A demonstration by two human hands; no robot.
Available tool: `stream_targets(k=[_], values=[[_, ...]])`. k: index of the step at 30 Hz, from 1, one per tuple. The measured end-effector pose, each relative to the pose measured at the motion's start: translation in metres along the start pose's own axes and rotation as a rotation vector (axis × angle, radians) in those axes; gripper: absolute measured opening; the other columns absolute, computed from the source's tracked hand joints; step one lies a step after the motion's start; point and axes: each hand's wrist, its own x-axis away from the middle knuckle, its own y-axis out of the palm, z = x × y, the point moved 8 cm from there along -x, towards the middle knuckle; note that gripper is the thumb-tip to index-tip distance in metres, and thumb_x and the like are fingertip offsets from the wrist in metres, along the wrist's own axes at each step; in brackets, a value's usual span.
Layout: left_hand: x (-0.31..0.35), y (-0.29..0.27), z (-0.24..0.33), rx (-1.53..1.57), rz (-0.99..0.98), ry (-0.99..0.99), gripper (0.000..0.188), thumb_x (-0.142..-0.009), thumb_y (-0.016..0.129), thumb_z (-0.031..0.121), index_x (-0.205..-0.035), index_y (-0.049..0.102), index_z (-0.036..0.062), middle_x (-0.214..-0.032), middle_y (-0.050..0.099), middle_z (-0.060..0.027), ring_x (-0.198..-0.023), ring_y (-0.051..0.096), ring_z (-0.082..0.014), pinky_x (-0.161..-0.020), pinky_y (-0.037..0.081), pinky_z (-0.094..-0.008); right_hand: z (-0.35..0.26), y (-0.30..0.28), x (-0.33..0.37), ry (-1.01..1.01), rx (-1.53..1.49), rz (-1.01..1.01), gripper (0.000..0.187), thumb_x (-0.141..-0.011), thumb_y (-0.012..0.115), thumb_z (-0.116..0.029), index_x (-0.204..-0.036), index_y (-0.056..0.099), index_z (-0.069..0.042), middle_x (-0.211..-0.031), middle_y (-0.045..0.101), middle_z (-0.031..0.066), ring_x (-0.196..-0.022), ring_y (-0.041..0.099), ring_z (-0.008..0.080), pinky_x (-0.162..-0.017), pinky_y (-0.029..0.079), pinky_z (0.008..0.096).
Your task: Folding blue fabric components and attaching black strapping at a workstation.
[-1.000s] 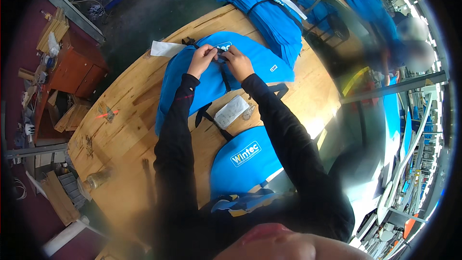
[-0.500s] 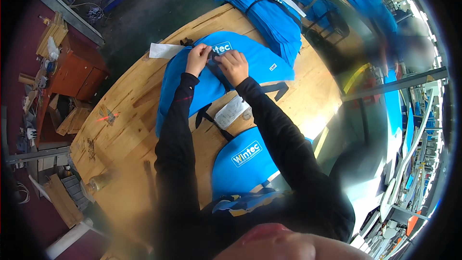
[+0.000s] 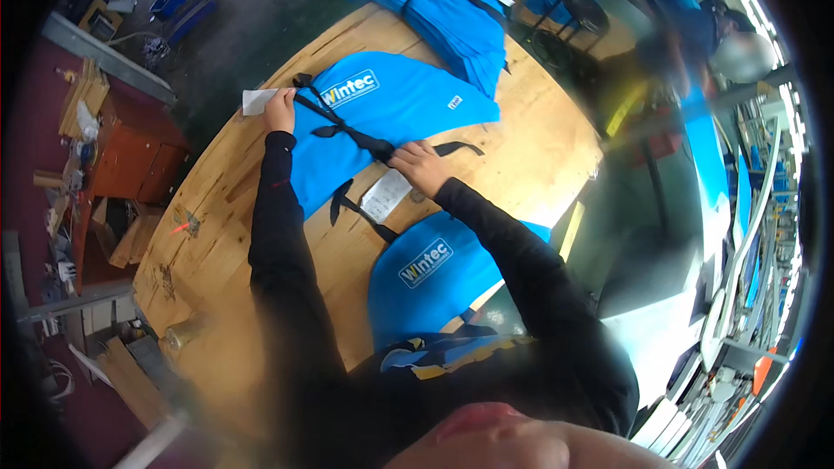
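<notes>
A stack of flat blue fabric pieces (image 3: 408, 104) lies on the wooden table in front of me, with a black strap (image 3: 334, 122) tied across it in a knot. My left hand (image 3: 280, 111) is closed at the stack's far left edge, between a white paper tag (image 3: 258, 102) and the strap; its fingers partly hide what they grip. At the near edge, my right hand (image 3: 422, 168) is closed on the strap where it runs off the stack. Just below that hand lies another white tag (image 3: 386, 195), beside a second blue fabric piece (image 3: 426, 269) close to my body.
Another strapped blue stack (image 3: 452, 30) sits at the table's far end. The wooden table (image 3: 208, 247) has a curved-looking left edge, with a brown cabinet (image 3: 130, 161) beyond it. A stool (image 3: 582, 13) and a blurred person stand at the far right.
My hands were close together on the strap at the stack's middle. Now they are apart: left at the far left edge, right at the near edge. A knot shows between them.
</notes>
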Motion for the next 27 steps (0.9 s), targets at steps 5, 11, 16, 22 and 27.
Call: stream_targets(k=[5, 11, 16, 22, 27], values=[[0.000, -0.058, 0.119, -0.181, 0.122, 0.215, 0.031, -0.093, 0.060, 0.038, -0.105, 0.068, 0.0100, -0.106, 0.064, -0.0136, -0.102, 0.060, -0.0355, -0.086, 0.048, -0.0475, -0.010, -0.055, 0.056, 0.148, -0.153, 0.209, 0.060, -0.080, 0.071, -0.014, -0.137, 0.052, -0.017, -0.121, 0.060, 0.0027, -0.111, 0.055, 0.0235, -0.094, 0.042, 0.0385], [0.244, 0.022, 0.468, 0.598, -0.419, 0.761, 0.022, -0.090, 0.060, 0.009, -0.111, 0.064, 0.0013, -0.114, 0.063, -0.0173, -0.106, 0.058, -0.0370, -0.094, 0.045, -0.0443, -0.015, -0.135, 0.332, 0.664, -0.210, 0.490, 0.046, -0.079, 0.068, -0.004, -0.124, 0.062, -0.013, -0.111, 0.063, 0.0094, -0.101, 0.059, 0.0304, -0.085, 0.045, 0.0424], [0.534, 0.089, 0.662, 0.830, -0.930, 1.098, 0.029, -0.088, 0.063, 0.010, -0.117, 0.064, 0.0063, -0.117, 0.061, -0.0117, -0.109, 0.058, -0.0318, -0.093, 0.047, -0.0393, -0.079, -0.204, 0.644, 1.406, 0.421, 0.747, 0.039, -0.073, 0.060, 0.004, -0.110, 0.066, -0.009, -0.106, 0.065, 0.0133, -0.099, 0.060, 0.0332, -0.085, 0.045, 0.0435], [0.714, 0.138, 0.708, 0.439, -0.977, 1.468, 0.042, -0.086, 0.068, 0.021, -0.123, 0.059, 0.0041, -0.130, 0.053, -0.0129, -0.115, 0.051, -0.0309, -0.092, 0.043, -0.0415, -0.316, -0.213, 0.942, 2.655, 0.882, 0.330, 0.045, -0.089, 0.061, -0.015, -0.133, 0.052, -0.006, -0.135, 0.052, 0.0166, -0.125, 0.047, 0.0345, -0.103, 0.041, 0.0459], [0.708, 0.158, 0.679, 0.412, -0.972, 1.327, 0.028, -0.082, 0.071, 0.018, -0.106, 0.060, 0.0078, -0.113, 0.059, -0.0078, -0.103, 0.052, -0.0280, -0.086, 0.041, -0.0415, -0.395, -0.173, 0.949, 2.773, 0.862, 0.449, 0.026, -0.094, 0.060, -0.022, -0.118, 0.059, -0.013, -0.119, 0.059, 0.0078, -0.116, 0.051, 0.0300, -0.094, 0.041, 0.0479]])
